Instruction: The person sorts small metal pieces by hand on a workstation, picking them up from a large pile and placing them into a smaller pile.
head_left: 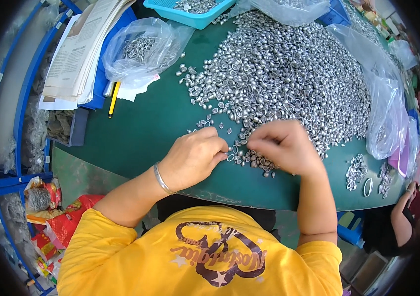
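Note:
A large heap of small silver oval metal pieces (289, 74) covers the far middle and right of the green table. My left hand (195, 155), a bangle on its wrist, is closed in a pinch at the heap's near left. Thumb and fingertips meet by a few open oval pieces; what they hold is too small to make out. Across from it my right hand (286, 148) is closed, slightly blurred, fingertips bent down over a small loose cluster of metal pieces (257, 160). Whatever is between those fingers is hidden. Several tiny pieces (222, 126) lie beyond my left hand.
At the left are stacked papers (79, 59), a plastic bag of metal rings (143, 52) and a yellow pen (114, 98). A turquoise basket (192, 18) stands at the back. Small metal parts (356, 171) and a plastic bag (387, 118) lie right. Another person's arm (401, 222) shows far right.

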`<state>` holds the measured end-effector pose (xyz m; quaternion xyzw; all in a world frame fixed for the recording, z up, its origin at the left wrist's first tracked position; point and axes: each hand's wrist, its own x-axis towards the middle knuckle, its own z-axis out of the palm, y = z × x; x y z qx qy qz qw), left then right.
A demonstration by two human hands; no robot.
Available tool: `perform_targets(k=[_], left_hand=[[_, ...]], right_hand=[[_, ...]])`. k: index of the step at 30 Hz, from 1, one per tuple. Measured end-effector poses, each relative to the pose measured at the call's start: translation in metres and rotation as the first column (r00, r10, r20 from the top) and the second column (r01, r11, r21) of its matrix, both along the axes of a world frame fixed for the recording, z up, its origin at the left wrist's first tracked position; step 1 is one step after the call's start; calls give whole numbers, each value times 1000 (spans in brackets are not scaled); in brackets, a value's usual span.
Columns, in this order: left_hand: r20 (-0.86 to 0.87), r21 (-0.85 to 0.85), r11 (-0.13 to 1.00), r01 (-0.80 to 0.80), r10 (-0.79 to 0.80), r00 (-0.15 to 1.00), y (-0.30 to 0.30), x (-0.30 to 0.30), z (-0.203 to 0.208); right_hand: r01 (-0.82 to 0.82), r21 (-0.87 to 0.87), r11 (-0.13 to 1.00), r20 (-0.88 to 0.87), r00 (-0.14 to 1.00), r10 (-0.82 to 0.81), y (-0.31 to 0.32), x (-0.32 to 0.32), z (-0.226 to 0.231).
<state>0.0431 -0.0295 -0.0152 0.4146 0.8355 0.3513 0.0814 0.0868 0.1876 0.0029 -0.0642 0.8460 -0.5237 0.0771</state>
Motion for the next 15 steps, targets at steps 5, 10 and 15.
perform_targets(k=[5,10,15], left_hand=[[-3,49,999,-3,3,1000,1,0,-2],[917,396,805,-442,-372,145,-7,-21,12],[348,113,984,-140,93,933,12,-14,7]], right_hand=[[51,495,867,-255,963,88,-21,7,-7],[189,-595,781,195,977,-89,14,-3,-4],[148,-88,985,80,987,-142,-3,-6,-2]])
